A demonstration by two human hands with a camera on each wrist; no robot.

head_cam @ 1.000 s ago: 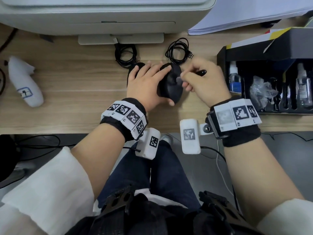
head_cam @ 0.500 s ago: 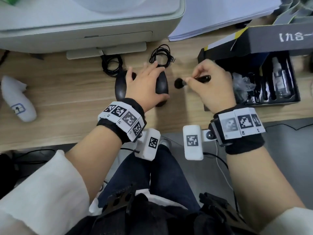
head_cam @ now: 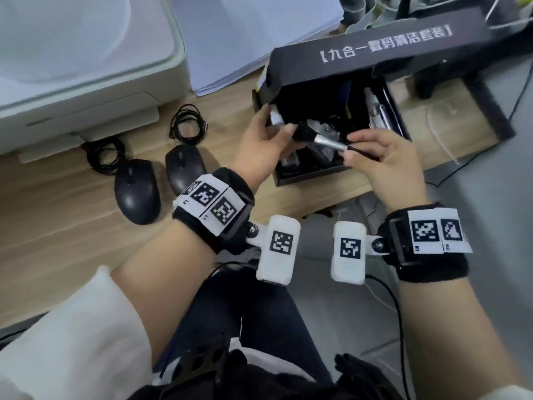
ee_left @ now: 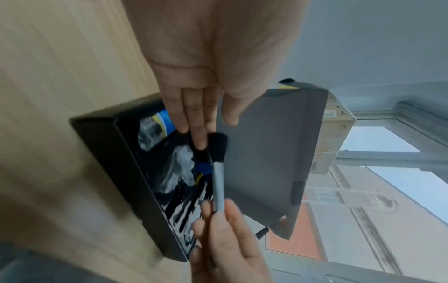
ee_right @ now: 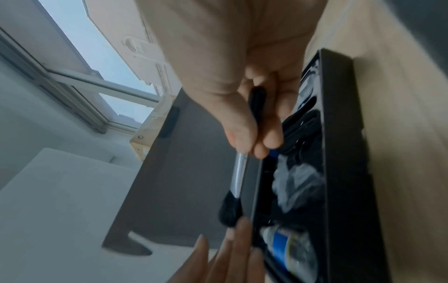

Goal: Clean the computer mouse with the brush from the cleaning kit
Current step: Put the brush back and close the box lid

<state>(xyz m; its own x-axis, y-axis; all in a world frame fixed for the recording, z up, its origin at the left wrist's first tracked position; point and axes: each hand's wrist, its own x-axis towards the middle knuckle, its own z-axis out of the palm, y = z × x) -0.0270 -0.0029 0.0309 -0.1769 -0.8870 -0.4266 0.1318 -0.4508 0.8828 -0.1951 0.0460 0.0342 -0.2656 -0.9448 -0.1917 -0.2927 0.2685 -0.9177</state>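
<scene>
Two black mice lie on the wooden desk, one (head_cam: 135, 192) at the left and one (head_cam: 184, 166) beside it, with neither hand on them. Over the open black cleaning kit box (head_cam: 305, 180), my right hand (head_cam: 350, 145) (ee_right: 252, 145) pinches the black handle of the brush (head_cam: 328, 142) (ee_right: 238, 172) (ee_left: 218, 183). The silver ferrule and black bristles point left. My left hand (head_cam: 277, 131) (ee_left: 213, 130) reaches in with straight fingers, whose tips touch the bristles.
The kit's lid (head_cam: 375, 53) stands raised behind the box, and a spray bottle (ee_right: 288, 249) and plastic wrap lie inside it. A white printer (head_cam: 72, 67) and a paper stack (head_cam: 245, 39) fill the back. Coiled black cables (head_cam: 187, 124) lie behind the mice.
My left hand let go of the mouse and moved right to the brush. My right hand carried the brush off the mouse to above the kit box. The view swung right.
</scene>
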